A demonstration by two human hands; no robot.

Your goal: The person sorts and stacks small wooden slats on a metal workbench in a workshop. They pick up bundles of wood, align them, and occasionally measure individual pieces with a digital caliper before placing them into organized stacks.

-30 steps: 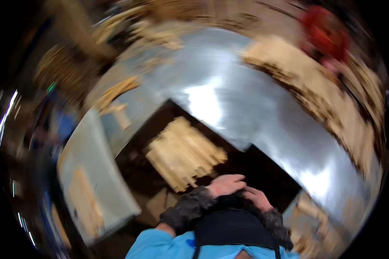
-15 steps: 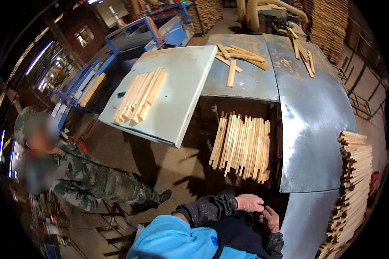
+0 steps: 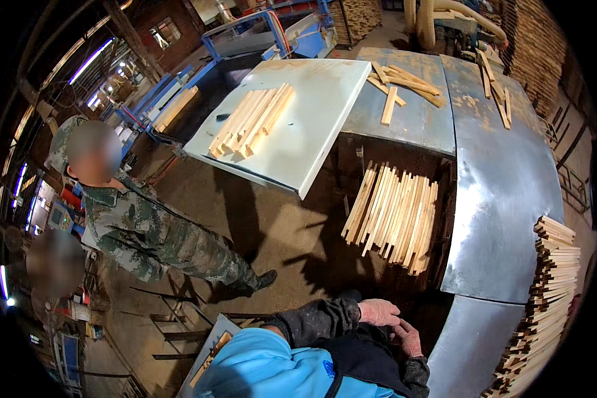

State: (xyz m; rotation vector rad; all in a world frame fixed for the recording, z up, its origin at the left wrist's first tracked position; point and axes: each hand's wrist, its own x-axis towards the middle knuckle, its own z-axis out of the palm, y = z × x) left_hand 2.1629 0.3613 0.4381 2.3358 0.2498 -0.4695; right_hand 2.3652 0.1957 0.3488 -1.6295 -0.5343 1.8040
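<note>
In front of my body, my left hand [image 3: 378, 312] and my right hand [image 3: 407, 337] meet, both in pinkish work gloves. The left one shows its back, with the fingers bent together. Curled fingers of the right one touch the left fingertips. Whatever they may hold is hidden. A stack of light wooden strips [image 3: 395, 215] lies just beyond them, in a gap between the metal-topped tables. My dark sleeves and blue top fill the bottom of the view.
Wooden strips [image 3: 255, 123] lie on a pale tabletop [image 3: 312, 86]. Loose strips [image 3: 404, 86] lie on the metal table [image 3: 497, 205]. A tall strip pile [image 3: 550, 298] lines the right edge. At left stands a person in camouflage clothes [image 3: 159, 232]. Blue machinery [image 3: 245, 40] stands behind.
My view has swung left, so the tables and strips sit further right. The person at left shows more fully. My hands have drawn slightly closer together.
</note>
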